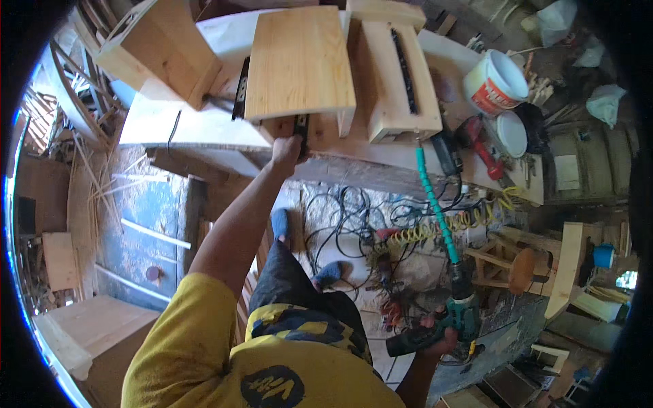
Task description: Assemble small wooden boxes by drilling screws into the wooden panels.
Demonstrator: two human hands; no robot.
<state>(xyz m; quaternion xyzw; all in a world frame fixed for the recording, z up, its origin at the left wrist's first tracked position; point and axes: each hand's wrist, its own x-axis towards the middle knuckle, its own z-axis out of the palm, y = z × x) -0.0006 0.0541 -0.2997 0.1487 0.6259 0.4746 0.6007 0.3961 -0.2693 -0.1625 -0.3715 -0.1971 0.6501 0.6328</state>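
My left hand [287, 151] is closed around the near end of a black drawer slide [301, 128], under the edge of a light wooden box [299, 61] on the workbench. Low on the right, my right hand [435, 336] grips a green and black cordless drill [464, 316]. A teal flexible drill shaft [435, 204] runs from its chuck up to the bench edge. Its tip is near the front of a wooden drawer [391, 75], which has a black slide [404, 71] along its upward side. Whether the tip touches the wood, I cannot tell.
Another wooden box [163, 51] stands at the bench's left. To the right are a white bucket [500, 78], a red and black power tool [484, 146] and a white lid [511, 130]. Black cables [340, 217] and a yellow coiled hose [435, 228] lie below, near my feet.
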